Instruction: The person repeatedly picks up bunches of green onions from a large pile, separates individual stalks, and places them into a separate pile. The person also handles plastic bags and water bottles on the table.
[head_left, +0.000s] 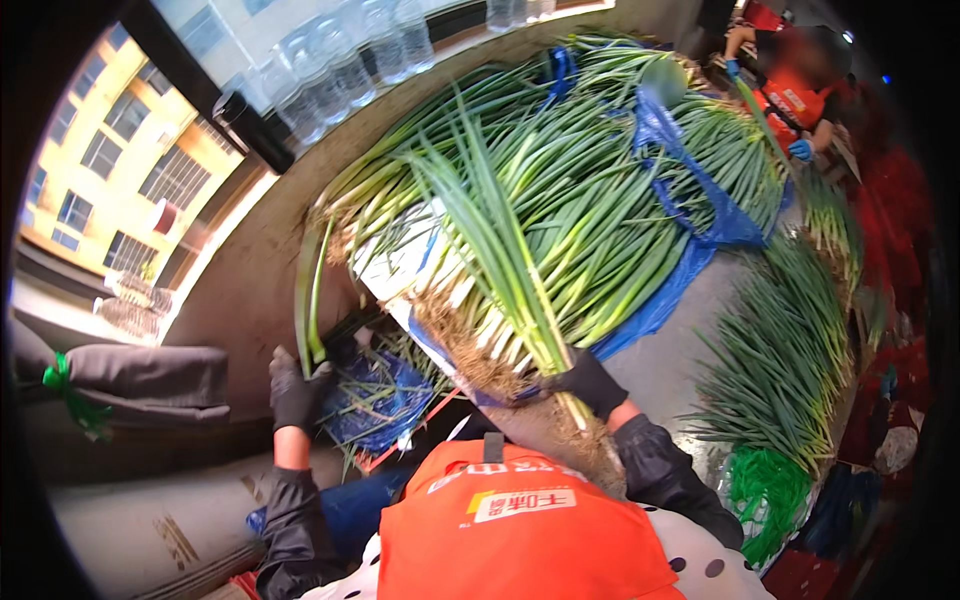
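My right hand (589, 384), in a dark glove, is closed around a bunch of green onions (517, 277), low on the stalks, the leaves pointing away and the roots towards my apron. At the left, my left hand (298, 386), also gloved, holds a loose green onion leaf (306, 300) that stands upright above the fingers. Between and beyond the hands lies a large heap of green onions (577, 202) on the table, the nearest roots (472, 352) brown and soil-covered at its near edge. Blue plastic sheeting (652, 307) shows beneath and among the heap.
Below the table edge, a blue bag (382, 397) holds leaf scraps. Stacked green onions (780, 345) and green plastic ties (769, 495) lie right. Plastic bottles (330, 75) and a black flask (253, 131) line the windowsill. A co-worker in an orange apron (791, 105) is at the far right.
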